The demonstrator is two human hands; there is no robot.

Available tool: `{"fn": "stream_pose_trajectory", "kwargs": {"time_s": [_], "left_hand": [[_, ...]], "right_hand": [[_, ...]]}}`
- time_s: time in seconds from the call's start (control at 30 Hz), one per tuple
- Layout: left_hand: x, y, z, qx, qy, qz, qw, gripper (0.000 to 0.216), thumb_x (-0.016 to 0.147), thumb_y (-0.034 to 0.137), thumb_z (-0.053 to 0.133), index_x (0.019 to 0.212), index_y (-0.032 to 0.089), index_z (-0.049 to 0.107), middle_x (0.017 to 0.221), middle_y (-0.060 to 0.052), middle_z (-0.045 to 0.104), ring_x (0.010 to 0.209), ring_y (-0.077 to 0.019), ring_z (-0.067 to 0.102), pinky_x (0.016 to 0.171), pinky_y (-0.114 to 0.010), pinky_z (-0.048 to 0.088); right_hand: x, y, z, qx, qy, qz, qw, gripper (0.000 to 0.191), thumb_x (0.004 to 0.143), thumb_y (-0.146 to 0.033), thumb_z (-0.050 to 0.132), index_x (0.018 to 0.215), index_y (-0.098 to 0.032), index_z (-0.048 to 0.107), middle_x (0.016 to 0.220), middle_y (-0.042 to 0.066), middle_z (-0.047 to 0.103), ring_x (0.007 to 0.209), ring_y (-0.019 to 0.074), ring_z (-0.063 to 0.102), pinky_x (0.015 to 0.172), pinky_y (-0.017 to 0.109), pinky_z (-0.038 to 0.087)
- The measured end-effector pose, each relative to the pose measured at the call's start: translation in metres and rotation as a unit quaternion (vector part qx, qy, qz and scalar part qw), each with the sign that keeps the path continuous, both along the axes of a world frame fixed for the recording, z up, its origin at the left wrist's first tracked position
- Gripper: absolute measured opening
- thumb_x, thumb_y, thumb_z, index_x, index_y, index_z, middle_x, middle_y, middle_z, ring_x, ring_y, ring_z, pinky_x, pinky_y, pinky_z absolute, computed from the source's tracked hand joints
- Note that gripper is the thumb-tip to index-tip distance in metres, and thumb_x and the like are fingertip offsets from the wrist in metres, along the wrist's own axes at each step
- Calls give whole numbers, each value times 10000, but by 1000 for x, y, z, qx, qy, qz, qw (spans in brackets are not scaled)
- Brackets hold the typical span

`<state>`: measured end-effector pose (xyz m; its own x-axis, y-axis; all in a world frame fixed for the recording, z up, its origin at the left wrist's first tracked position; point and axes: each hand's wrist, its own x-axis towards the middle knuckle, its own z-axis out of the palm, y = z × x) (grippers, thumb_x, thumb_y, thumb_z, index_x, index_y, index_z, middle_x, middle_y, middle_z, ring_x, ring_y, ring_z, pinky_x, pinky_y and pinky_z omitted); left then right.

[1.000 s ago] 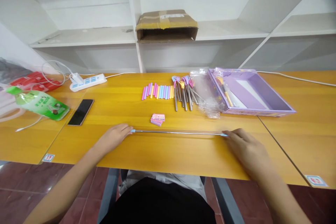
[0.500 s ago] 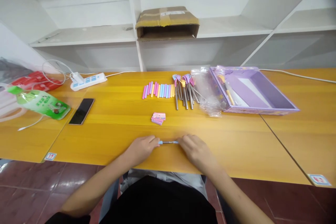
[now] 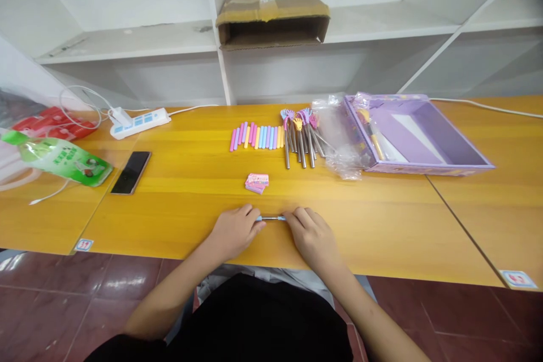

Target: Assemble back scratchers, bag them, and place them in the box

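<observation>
A thin metal rod with light blue ends, a back scratcher [image 3: 271,218] by its look, lies level between my two hands near the table's front edge. My left hand [image 3: 237,229] is closed on its left end, and my right hand [image 3: 309,232] grips the other. Both tips are hidden by the fingers. Just beyond them lies a small stack of pink cards [image 3: 257,182]. Farther back is a row of pink, purple, yellow and blue handle tubes [image 3: 257,137]. Beside it, several back scratchers [image 3: 300,138] with coloured hand-shaped heads and metal rods lie in a pile.
Clear plastic bags [image 3: 339,144] lie against a purple box [image 3: 428,167] holding a wrapped yellow back scratcher. At left are a phone [image 3: 131,172], a green-capped bottle [image 3: 63,159] and a power strip [image 3: 139,123]. A cardboard box [image 3: 274,11] sits on the shelf above.
The camera view has shifted slightly, so the table things sit higher in the picture. Both hands keep their hold on the back scratcher, and slightly more of the metal rod seems to show.
</observation>
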<state>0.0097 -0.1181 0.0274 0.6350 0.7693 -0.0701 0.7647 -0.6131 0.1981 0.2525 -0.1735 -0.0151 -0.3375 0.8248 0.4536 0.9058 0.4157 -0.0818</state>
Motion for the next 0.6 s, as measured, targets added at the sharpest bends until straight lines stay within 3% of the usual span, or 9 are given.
{"fn": "stream_pose_trajectory", "kwargs": {"time_s": [0.2,0.4,0.6], "left_hand": [[16,-6,-1,14,32,36,999,291,1106,452,522,1069,192,646,1023,-112,698,867,-265,707,719,-378,508],[10,-5,-12,52,0,30,998,351,1109,497,515,988,200,659,938,-102,710,804,-228,701,688,-343,497],[-5,3,-7,39,7,35,999,468,1121,551,449,942,193,692,858,-102,738,717,-229,700,616,-329,447]], "right_hand": [[0,2,0,12,3,0,1000,222,1059,-88,518,1169,-172,693,912,76,603,841,230,507,783,364,397],[-2,0,2,22,8,6,1000,240,1072,-98,485,1138,-194,695,881,61,601,808,212,502,768,358,399],[11,-1,13,-3,2,-5,1000,271,1056,-98,505,1201,-199,710,906,59,621,812,197,536,759,348,376]]}}
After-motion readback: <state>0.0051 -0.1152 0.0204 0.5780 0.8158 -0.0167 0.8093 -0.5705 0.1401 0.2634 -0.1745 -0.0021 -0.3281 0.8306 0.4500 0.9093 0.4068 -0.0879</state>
